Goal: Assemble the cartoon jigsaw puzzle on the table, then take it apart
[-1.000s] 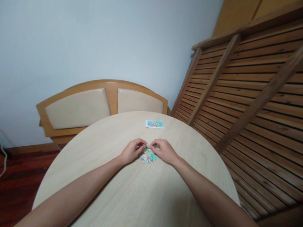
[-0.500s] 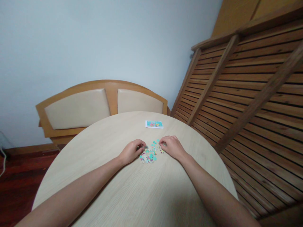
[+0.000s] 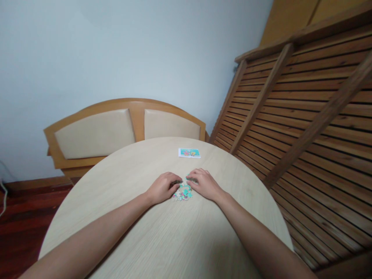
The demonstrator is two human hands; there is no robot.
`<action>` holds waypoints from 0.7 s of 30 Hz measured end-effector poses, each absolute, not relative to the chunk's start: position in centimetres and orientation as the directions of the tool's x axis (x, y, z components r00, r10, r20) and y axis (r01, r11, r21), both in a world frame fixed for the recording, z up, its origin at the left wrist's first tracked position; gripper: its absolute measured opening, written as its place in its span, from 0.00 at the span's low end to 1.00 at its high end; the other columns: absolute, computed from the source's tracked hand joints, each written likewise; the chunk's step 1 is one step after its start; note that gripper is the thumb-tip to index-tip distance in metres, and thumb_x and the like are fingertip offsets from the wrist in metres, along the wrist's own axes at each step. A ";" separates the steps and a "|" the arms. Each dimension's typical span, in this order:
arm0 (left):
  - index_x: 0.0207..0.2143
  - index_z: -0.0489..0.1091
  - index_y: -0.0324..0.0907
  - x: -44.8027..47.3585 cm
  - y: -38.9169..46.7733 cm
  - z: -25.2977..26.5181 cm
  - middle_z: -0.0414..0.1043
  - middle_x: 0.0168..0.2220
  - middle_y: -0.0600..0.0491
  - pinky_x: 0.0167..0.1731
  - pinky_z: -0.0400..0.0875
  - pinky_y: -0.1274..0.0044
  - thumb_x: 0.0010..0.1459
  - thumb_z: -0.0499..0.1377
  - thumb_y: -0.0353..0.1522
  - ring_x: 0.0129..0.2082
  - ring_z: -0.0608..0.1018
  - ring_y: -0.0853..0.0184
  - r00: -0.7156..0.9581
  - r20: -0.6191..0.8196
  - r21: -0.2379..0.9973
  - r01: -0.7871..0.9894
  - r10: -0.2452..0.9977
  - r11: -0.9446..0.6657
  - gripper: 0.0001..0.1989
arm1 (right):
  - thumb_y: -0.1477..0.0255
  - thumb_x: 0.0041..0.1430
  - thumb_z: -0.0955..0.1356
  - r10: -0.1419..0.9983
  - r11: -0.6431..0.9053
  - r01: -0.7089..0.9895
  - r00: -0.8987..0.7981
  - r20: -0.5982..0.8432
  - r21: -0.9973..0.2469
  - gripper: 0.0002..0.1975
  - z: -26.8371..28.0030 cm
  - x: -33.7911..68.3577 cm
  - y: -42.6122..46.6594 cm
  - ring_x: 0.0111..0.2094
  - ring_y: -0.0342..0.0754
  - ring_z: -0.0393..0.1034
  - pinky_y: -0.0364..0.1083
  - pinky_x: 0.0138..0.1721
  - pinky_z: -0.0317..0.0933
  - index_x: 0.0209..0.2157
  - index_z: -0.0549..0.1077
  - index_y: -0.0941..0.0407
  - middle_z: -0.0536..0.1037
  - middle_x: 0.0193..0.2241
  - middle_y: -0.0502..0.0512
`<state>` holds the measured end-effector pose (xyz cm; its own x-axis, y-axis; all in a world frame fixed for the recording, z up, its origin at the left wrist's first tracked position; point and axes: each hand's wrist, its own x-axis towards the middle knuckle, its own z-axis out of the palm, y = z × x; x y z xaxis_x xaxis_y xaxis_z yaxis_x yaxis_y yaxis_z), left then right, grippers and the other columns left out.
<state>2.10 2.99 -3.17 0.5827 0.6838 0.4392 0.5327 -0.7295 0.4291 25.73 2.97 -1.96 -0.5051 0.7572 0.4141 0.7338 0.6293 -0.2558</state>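
Observation:
A small heap of jigsaw puzzle pieces, turquoise, white and pink, lies on the round table between my two hands. At the heap's left edge is my left hand, its fingers curved and its thumb apart from them. My right hand rests at the upper right of the heap, also curved, with a gap between thumb and fingers. Both sets of fingertips touch the pieces and hide some of them. Beyond the hands lies a picture card with a turquoise background and pink and yellow figures.
The pale wooden round table bears all of this. Behind it stands a headboard with cream padded panels against a light wall. A slatted wooden frame leans along the right side. A white cable hangs at far left.
My right hand has moved left, closer to my left hand, pushing outlying pieces inward. The left hand has shifted slightly right, and the pieces lie in a tighter heap.

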 end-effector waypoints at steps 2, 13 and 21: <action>0.47 0.75 0.43 2.2 3.0 -3.1 0.78 0.45 0.49 0.52 0.68 0.69 0.62 0.58 0.28 0.46 0.77 0.61 0.614 0.444 0.402 0.515 0.653 -0.757 0.12 | 0.67 0.63 0.70 0.735 0.659 0.703 -0.529 0.423 -0.267 0.09 -2.3 25.2 2.8 0.47 0.51 0.69 0.49 0.46 0.58 0.45 0.79 0.51 0.79 0.42 0.54; 0.45 0.76 0.44 2.1 3.1 -3.2 0.79 0.46 0.49 0.52 0.69 0.68 0.65 0.56 0.30 0.48 0.77 0.61 0.656 0.468 0.341 0.484 0.592 -0.806 0.11 | 0.71 0.60 0.72 0.762 0.641 0.675 -0.504 0.407 -0.364 0.02 -1.4 25.6 2.9 0.42 0.49 0.71 0.48 0.45 0.58 0.34 0.79 0.53 0.80 0.35 0.51; 0.47 0.74 0.44 2.0 2.7 -2.9 0.78 0.45 0.48 0.52 0.68 0.67 0.64 0.57 0.32 0.48 0.77 0.61 0.688 0.471 0.322 0.449 0.553 -0.833 0.11 | 0.74 0.54 0.73 0.730 0.681 0.656 -0.576 0.368 -0.324 0.02 -0.3 28.0 2.8 0.39 0.49 0.72 0.47 0.45 0.58 0.28 0.78 0.54 0.80 0.30 0.50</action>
